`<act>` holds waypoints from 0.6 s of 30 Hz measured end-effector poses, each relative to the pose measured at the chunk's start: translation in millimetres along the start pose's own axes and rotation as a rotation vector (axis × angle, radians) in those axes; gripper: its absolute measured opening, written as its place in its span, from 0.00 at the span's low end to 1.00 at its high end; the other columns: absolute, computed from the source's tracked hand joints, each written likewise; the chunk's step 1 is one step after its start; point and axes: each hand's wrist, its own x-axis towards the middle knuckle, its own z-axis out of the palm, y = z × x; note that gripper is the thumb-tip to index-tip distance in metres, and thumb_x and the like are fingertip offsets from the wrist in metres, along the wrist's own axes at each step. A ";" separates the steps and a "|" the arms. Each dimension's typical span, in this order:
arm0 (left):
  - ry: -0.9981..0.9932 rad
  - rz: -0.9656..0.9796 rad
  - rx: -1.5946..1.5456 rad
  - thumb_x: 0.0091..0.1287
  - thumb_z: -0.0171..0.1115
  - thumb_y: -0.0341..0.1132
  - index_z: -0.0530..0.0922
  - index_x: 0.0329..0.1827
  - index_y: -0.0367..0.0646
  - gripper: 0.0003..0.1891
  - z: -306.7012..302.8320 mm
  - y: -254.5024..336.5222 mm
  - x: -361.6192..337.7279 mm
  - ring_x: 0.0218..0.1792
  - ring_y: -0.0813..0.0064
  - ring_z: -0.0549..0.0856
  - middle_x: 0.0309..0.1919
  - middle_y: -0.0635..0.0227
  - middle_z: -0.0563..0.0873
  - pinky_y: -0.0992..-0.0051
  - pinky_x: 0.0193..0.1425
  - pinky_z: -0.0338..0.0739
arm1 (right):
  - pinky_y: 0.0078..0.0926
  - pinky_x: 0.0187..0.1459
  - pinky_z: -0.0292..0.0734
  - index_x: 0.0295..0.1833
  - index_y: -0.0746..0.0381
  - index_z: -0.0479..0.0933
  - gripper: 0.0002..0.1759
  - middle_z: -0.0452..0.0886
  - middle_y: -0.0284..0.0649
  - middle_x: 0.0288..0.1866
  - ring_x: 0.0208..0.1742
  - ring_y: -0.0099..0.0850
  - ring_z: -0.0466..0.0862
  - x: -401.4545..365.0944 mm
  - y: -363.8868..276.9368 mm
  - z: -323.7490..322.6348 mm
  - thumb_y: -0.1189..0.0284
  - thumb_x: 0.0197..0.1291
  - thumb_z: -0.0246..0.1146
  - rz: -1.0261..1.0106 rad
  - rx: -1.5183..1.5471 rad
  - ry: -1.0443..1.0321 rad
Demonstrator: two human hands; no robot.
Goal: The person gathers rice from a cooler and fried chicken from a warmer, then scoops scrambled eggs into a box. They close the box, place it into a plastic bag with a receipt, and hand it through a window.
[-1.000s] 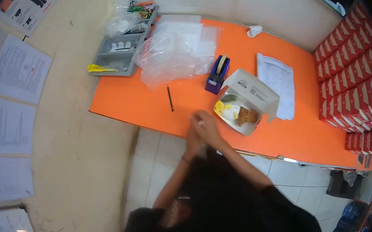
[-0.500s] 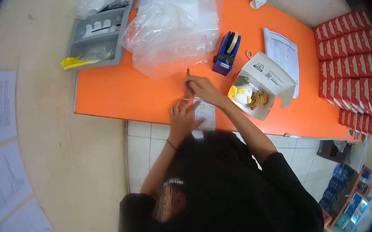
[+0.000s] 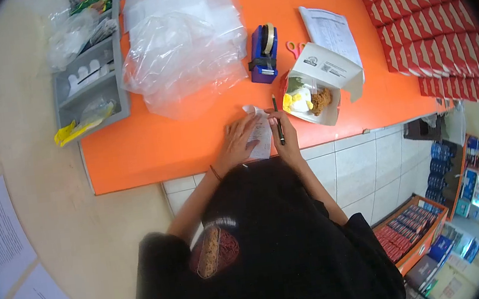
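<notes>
On the orange table [image 3: 163, 152], close to its front edge, lies a small printed paper receipt [image 3: 260, 138] with its far end curled up. My left hand [image 3: 238, 141] rests flat on the receipt's left side, fingers stretched out. A dark pen [image 3: 281, 133] is gripped by my right hand [image 3: 289, 141], which sits at the receipt's right edge. Right of that hand stands an open meal box [image 3: 334, 71] holding fried chicken [image 3: 321, 102], white rice with yellow egg [image 3: 299, 101] and something green.
Behind the hands are a blue tape dispenser [image 3: 263, 58], pink scissors [image 3: 295, 49], clear plastic bags [image 3: 176, 56] and a printed sheet [image 3: 332, 32]. A grey divided tray [image 3: 121, 98] stands at the left. Stacked red boxes [image 3: 431, 21] fill the right end.
The view has shifted and turned. My right hand has moved from the receipt's far end to its right side, with the pen still in it. The receipt's far end now curls up.
</notes>
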 end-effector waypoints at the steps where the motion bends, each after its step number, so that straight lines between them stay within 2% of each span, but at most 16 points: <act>1: -0.011 0.012 -0.002 0.58 0.67 0.52 0.64 0.72 0.47 0.40 -5.1 -0.6 2.6 0.66 0.58 0.66 0.67 0.60 0.67 0.55 0.68 0.55 | 0.30 0.47 0.74 0.47 0.67 0.72 0.09 0.79 0.48 0.43 0.44 0.35 0.81 1.8 -8.3 0.4 0.71 0.71 0.53 -0.093 0.010 0.098; 2: -0.026 -0.044 0.087 0.56 0.67 0.57 0.63 0.72 0.45 0.44 -11.1 -1.5 4.4 0.69 0.57 0.62 0.70 0.61 0.64 0.54 0.71 0.51 | 0.30 0.47 0.74 0.47 0.67 0.72 0.09 0.79 0.48 0.43 0.44 0.35 0.81 -1.2 -7.8 -1.1 0.71 0.71 0.53 -0.089 0.009 0.112; 3: -0.036 -0.101 0.178 0.53 0.67 0.61 0.61 0.73 0.42 0.48 -16.7 -1.4 5.3 0.71 0.56 0.59 0.72 0.61 0.61 0.53 0.73 0.48 | 0.27 0.44 0.74 0.43 0.67 0.74 0.12 0.79 0.45 0.39 0.41 0.31 0.80 -4.7 -6.8 -4.1 0.69 0.72 0.53 0.019 0.077 0.061; 4: -0.039 -0.094 0.180 0.53 0.67 0.61 0.61 0.73 0.42 0.48 -18.7 -2.2 5.7 0.71 0.56 0.59 0.72 0.61 0.61 0.53 0.73 0.48 | 0.25 0.42 0.73 0.38 0.68 0.76 0.15 0.79 0.43 0.35 0.37 0.27 0.79 -6.2 -5.8 -6.2 0.66 0.72 0.53 0.125 0.145 0.007; 5: -0.031 -0.082 0.225 0.50 0.67 0.64 0.60 0.73 0.41 0.52 -20.6 -2.9 6.1 0.73 0.56 0.56 0.73 0.61 0.60 0.54 0.74 0.47 | 0.23 0.34 0.71 0.30 0.68 0.76 0.23 0.76 0.36 0.25 0.29 0.23 0.75 -4.7 -4.3 -5.7 0.62 0.73 0.53 0.245 0.281 -0.088; 6: -0.022 -0.072 0.270 0.46 0.67 0.68 0.59 0.73 0.40 0.56 -22.8 -3.8 5.5 0.74 0.56 0.54 0.73 0.62 0.59 0.54 0.75 0.45 | 0.23 0.34 0.71 0.30 0.68 0.76 0.23 0.76 0.36 0.25 0.29 0.23 0.75 -4.2 -2.9 -4.1 0.62 0.73 0.53 0.244 0.281 -0.085; 8: -0.018 -0.065 0.267 0.45 0.68 0.68 0.59 0.73 0.40 0.57 -22.6 -4.0 5.2 0.74 0.57 0.53 0.74 0.62 0.58 0.54 0.75 0.45 | 0.25 0.27 0.68 0.25 0.67 0.75 0.27 0.73 0.34 0.20 0.24 0.23 0.73 -4.6 6.1 0.4 0.59 0.73 0.52 0.547 0.232 -0.359; 10: -0.013 -0.060 0.263 0.44 0.68 0.69 0.59 0.73 0.39 0.58 -22.9 -4.3 6.2 0.75 0.57 0.53 0.74 0.62 0.58 0.54 0.75 0.44 | 0.27 0.23 0.65 0.21 0.67 0.73 0.29 0.71 0.34 0.16 0.20 0.23 0.71 -0.1 11.9 8.6 0.59 0.73 0.52 0.513 0.251 -0.340; 12: -0.021 -0.057 0.257 0.44 0.68 0.69 0.60 0.72 0.37 0.58 -23.0 -4.4 6.4 0.74 0.58 0.54 0.74 0.61 0.59 0.54 0.75 0.44 | 0.27 0.24 0.65 0.20 0.67 0.73 0.30 0.69 0.34 0.14 0.19 0.24 0.71 6.4 13.6 14.7 0.58 0.74 0.51 0.121 -0.040 -0.066; 13: -0.022 -0.058 0.254 0.44 0.68 0.69 0.60 0.72 0.37 0.58 -24.3 -3.8 4.8 0.74 0.58 0.54 0.74 0.61 0.59 0.54 0.75 0.44 | 0.27 0.24 0.65 0.20 0.67 0.73 0.30 0.69 0.34 0.14 0.19 0.24 0.71 5.0 14.5 13.7 0.58 0.74 0.51 0.123 -0.042 -0.067; 15: 0.005 -0.052 0.234 0.43 0.68 0.67 0.61 0.72 0.37 0.57 -26.7 -3.0 6.0 0.74 0.61 0.57 0.72 0.62 0.63 0.55 0.75 0.45 | 0.29 0.25 0.67 0.21 0.68 0.74 0.30 0.71 0.37 0.15 0.19 0.25 0.72 5.7 17.2 6.7 0.59 0.74 0.51 0.332 0.158 -0.310; 18: 0.027 -0.044 0.237 0.44 0.68 0.67 0.61 0.72 0.36 0.57 -25.2 -3.7 5.6 0.73 0.60 0.59 0.71 0.62 0.63 0.56 0.75 0.46 | 0.27 0.25 0.69 0.20 0.68 0.75 0.30 0.76 0.37 0.18 0.20 0.24 0.75 2.0 3.7 -1.5 0.59 0.72 0.54 0.363 0.074 -0.294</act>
